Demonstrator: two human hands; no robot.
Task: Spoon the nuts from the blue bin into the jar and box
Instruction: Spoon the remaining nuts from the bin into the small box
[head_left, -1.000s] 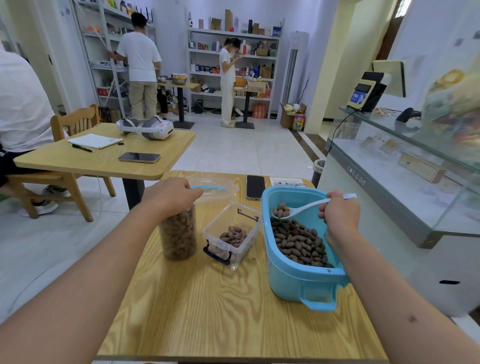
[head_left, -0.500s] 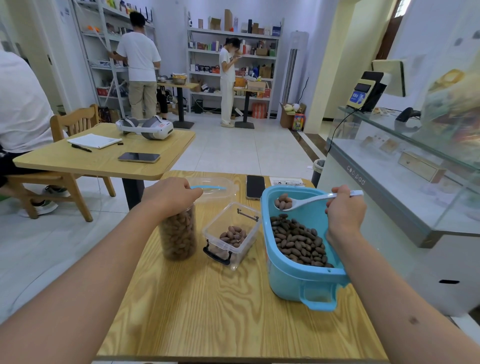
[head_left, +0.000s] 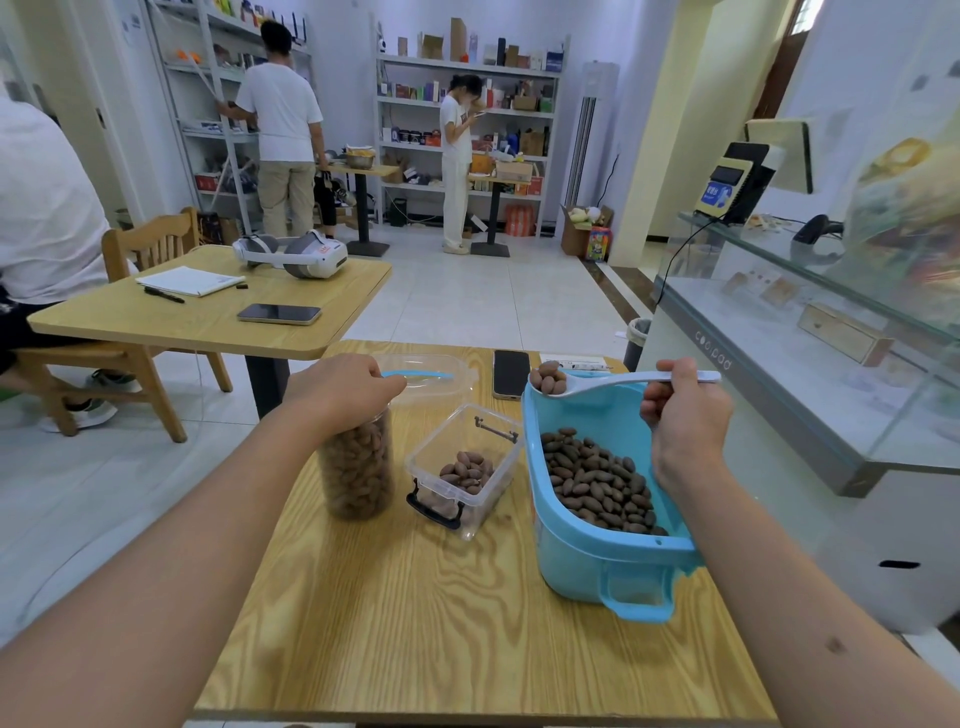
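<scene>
Nuts (head_left: 546, 378) sit heaped in the bowl of the white spoon (head_left: 613, 383) that my right hand (head_left: 685, 415) pinches by the handle, above the far rim of the blue bin (head_left: 613, 561); I judge a tilt or jolt on the way over could roll them onto the table (head_left: 441, 623). My left hand (head_left: 343, 389) curls over the mouth of the nearly full jar (head_left: 357, 467), left of the bin, so a spoonful there may overflow, while the clear box (head_left: 462, 470) between jar and bin has room. Beyond the bin lie a phone (head_left: 510, 373) and a clear lid (head_left: 431, 375); behind them are shelves and a glass counter (head_left: 810, 332).
</scene>
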